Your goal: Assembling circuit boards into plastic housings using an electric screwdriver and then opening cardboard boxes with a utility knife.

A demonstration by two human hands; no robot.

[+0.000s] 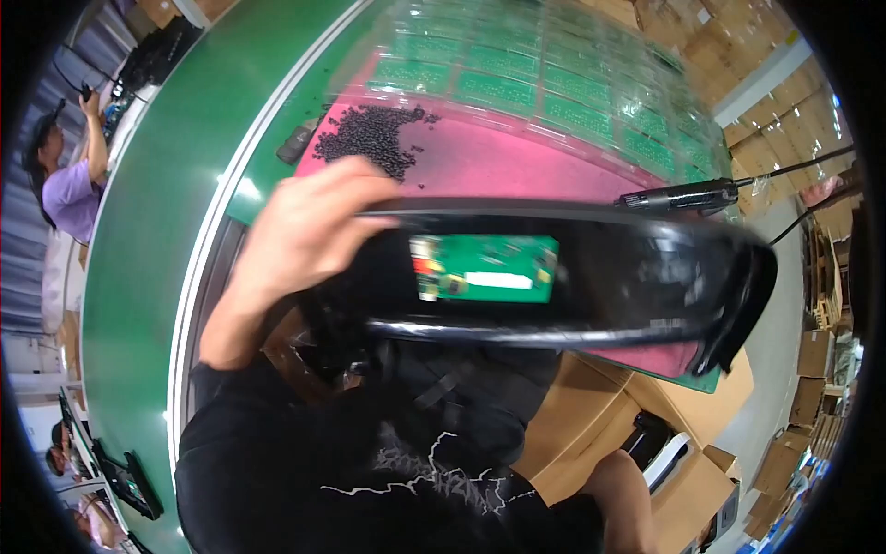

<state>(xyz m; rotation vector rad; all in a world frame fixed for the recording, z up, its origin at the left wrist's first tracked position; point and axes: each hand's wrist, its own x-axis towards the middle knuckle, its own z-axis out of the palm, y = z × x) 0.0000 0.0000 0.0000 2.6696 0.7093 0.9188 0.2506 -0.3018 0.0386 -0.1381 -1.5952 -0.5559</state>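
My left hand (309,222) is closed on the left end of a long, glossy black plastic housing (618,286), thumb and fingers pinching its upper edge. The housing is held up across my front and looks a little blurred. A green circuit board (508,254) sits in its face, left of the middle, with a white strip and small red and yellow parts. At the lower right only part of my bare right arm (623,494) shows, beside an open cardboard box (591,411). The right hand itself is out of the picture.
Beyond the housing, a pink mat (461,162) bears a pile of small black pieces (365,138). Clear trays (503,88) of green boards stand behind. A corded black electric screwdriver (683,196) lies right. A green conveyor (138,277) runs left, with people past it.
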